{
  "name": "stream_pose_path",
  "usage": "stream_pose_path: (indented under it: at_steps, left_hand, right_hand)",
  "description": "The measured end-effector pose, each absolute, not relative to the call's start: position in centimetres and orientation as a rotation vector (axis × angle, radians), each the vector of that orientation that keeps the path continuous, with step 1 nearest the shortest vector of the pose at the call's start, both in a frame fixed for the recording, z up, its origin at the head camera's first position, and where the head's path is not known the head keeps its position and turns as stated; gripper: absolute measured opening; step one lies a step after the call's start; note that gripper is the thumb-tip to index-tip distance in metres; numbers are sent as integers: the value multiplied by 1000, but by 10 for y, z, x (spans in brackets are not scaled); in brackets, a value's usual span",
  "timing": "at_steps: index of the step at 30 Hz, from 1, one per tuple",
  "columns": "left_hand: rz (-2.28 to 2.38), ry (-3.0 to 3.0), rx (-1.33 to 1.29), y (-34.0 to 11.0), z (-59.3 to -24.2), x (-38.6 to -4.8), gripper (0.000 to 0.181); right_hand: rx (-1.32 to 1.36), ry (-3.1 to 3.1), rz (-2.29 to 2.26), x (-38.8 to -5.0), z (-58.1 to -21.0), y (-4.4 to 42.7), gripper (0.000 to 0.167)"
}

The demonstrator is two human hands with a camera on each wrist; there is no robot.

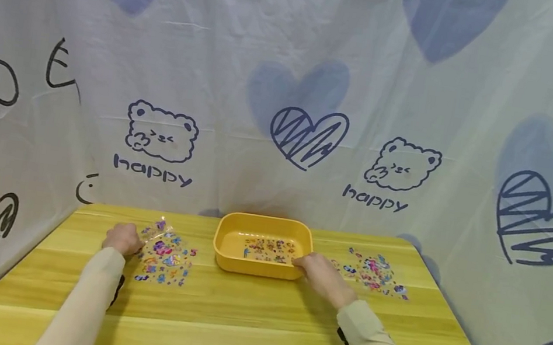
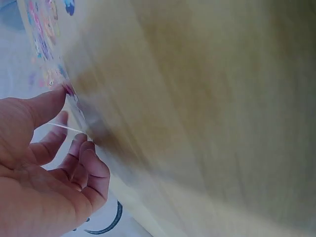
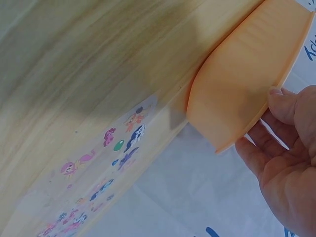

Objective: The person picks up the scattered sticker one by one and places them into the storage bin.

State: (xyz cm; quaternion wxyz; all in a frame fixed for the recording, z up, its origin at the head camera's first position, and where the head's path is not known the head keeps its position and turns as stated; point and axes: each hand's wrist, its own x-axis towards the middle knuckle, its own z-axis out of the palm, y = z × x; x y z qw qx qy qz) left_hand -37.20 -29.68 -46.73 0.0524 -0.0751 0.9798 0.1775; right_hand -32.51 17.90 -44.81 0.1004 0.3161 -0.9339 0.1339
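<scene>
I'm seeing a bright table (image 1: 233, 325) with glare catching the left sticker sheet (image 1: 163, 258); both wrist views are running dimmer, soft shadows darkening the wood.

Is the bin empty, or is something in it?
Not empty: the head view shows colourful stickers inside the upright bin, lying on its floor.

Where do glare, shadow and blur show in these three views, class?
Head view: glare on the far end of the sticker sheet by the left hand; left wrist view: blurred wooden tabletop, with a shadow beside that hand; right wrist view: a soft shadow on the tabletop alongside the yellow plastic bin.
</scene>
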Motion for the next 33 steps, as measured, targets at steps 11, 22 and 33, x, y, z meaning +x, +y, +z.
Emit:
stream_pose_path:
  at_steps: [11,22,33]
  left_hand:
    - [740,2971,-255,-299,-465,-367,23]
    - [883,2982,-288,-302,-464,-353,23]
    - [991,2854,-211,-312,-451,-354,24]
  right_hand:
    - [944,-2755,404,-327,-446,180,20]
    - [963,-2749,408,-327,-448,179,20]
    - [965,-2753,411,-327,-449,179,19]
